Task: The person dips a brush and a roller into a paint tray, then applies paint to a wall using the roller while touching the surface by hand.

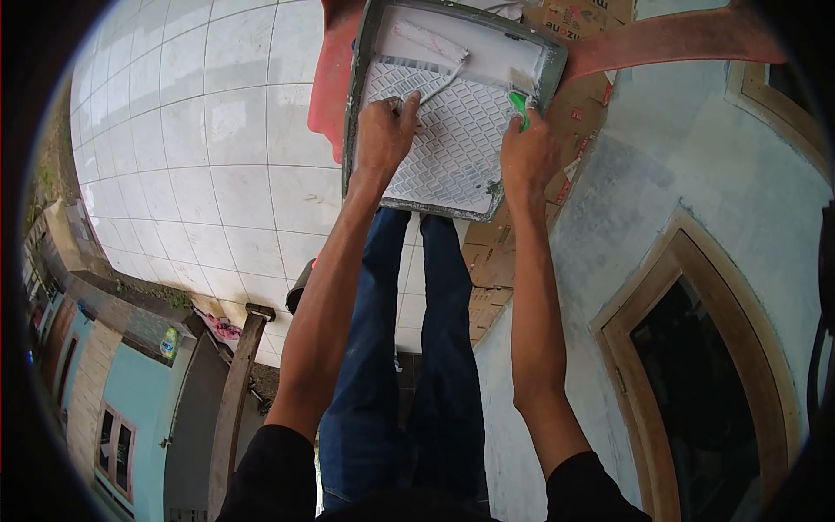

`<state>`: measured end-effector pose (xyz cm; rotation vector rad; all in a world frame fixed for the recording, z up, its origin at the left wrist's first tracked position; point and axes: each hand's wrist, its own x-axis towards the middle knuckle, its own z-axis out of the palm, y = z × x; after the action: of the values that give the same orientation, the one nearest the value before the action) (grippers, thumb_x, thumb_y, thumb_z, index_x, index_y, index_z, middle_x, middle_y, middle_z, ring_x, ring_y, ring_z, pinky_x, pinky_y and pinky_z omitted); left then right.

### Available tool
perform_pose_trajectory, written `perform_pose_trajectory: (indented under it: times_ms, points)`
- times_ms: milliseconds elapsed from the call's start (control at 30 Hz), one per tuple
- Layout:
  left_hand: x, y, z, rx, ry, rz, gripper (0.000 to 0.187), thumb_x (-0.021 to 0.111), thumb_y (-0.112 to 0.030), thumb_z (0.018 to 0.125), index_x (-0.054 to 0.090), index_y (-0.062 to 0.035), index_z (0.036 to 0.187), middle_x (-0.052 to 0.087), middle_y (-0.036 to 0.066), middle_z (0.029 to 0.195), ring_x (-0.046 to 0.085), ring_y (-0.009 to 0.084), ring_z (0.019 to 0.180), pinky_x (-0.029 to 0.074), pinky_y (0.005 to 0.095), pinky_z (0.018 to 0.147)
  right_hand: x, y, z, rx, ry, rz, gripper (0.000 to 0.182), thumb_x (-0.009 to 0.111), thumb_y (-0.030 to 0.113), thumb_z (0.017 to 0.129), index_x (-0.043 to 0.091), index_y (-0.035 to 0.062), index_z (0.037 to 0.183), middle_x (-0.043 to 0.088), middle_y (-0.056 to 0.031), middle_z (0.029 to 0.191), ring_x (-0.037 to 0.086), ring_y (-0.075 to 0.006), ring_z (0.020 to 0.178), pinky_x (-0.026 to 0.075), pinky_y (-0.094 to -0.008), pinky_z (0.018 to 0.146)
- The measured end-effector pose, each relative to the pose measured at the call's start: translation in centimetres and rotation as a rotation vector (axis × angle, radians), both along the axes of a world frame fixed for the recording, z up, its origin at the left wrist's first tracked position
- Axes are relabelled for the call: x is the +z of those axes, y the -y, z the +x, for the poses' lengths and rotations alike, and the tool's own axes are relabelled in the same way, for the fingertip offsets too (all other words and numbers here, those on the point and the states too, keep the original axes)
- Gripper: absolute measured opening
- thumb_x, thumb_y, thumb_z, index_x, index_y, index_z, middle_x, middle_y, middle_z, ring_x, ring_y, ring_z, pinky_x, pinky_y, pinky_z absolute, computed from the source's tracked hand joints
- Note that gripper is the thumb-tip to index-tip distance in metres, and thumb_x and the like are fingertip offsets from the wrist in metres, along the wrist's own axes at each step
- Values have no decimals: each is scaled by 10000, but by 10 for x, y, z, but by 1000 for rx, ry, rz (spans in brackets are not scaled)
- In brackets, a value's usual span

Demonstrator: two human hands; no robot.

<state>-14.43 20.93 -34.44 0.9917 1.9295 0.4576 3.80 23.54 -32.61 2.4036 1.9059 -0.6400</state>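
Head view, step: likely loading white paint (491, 63); next move would call for shedding drips before lifting clear.
Wall: patchy wall (591, 191) along your right, cardboard (491, 252) below it.
Chair: red chair (327, 104) — its sides flank the tray (452, 157), limiting sideways room.
Tray: just ahead of you, paint deepest far.
Roller (426, 39): far-left; your left hand (384, 143) appears to pinch its rod.
Brush (522, 106): far-right — your right hand's (531, 161) fingers pinch the green handle.
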Motion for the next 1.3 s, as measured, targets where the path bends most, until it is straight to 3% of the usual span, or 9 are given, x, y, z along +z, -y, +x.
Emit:
perform_pose_trajectory:
  times_ms: [133,233,300,333,400,500,800,1000,1300]
  points:
    - [-25,10,4,92,115,172,350,595,-250,881,656,78,774,631,196,626,634,306,562,483,385,570,0,-6,-1,65,-22,-83,245,573,157,857,648,7,1035,663,-219,884,652,-359,834,521,-433,729]
    - [-17,7,1,-2,-53,221,340,612,-244,864,654,82,778,631,192,628,637,316,576,489,390,587,3,-14,-5,168,-74,-128,232,574,160,856,659,12,1012,664,-216,892,653,-357,839,523,-431,733]
    - [0,-2,-4,-86,-102,-141,367,640,-279,849,651,58,995,686,180,892,670,262,791,507,368,728,10,-19,-4,216,-101,-174,231,572,161,856,662,13,1008,664,-215,895,654,-354,839,525,-430,731]
    - [-5,-1,-5,-88,-101,-141,367,640,-279,849,651,58,995,686,180,892,670,262,791,507,368,728,13,-20,-2,222,-110,-143,236,570,165,857,662,11,1011,665,-216,892,655,-351,841,526,-426,734]
    - [-22,6,-7,-228,-475,260,461,640,-306,848,580,29,1158,568,204,1228,570,307,1080,439,414,898,18,-19,0,229,-120,-113,241,568,168,858,661,9,1013,665,-216,890,656,-348,844,528,-422,736]
    - [-38,13,-11,-358,-441,293,571,621,-346,857,480,5,1284,361,185,1433,399,345,1267,314,456,1036,23,-17,1,74,-15,-160,250,579,174,853,659,4,1017,666,-215,893,655,-343,864,527,-406,746]
    - [-33,32,-8,-469,-440,217,581,562,-310,891,407,29,1337,328,173,1456,292,296,1360,229,428,1118,26,0,-4,258,-90,-66,230,597,173,844,670,6,985,670,-198,855,658,-336,819,522,-409,718]
    - [-25,42,-4,-485,-455,183,546,554,-281,896,428,46,1315,339,183,1447,328,309,1340,252,433,1108,26,-11,-9,86,65,-182,220,605,186,841,677,17,963,675,-186,866,662,-336,813,527,-405,703]
    - [-9,34,-11,-305,-340,329,483,597,-154,854,476,73,1262,355,194,1436,374,328,1310,276,434,1093,13,-25,-4,155,-82,-122,232,585,181,849,674,31,1002,671,-203,883,662,-341,839,536,-415,731]
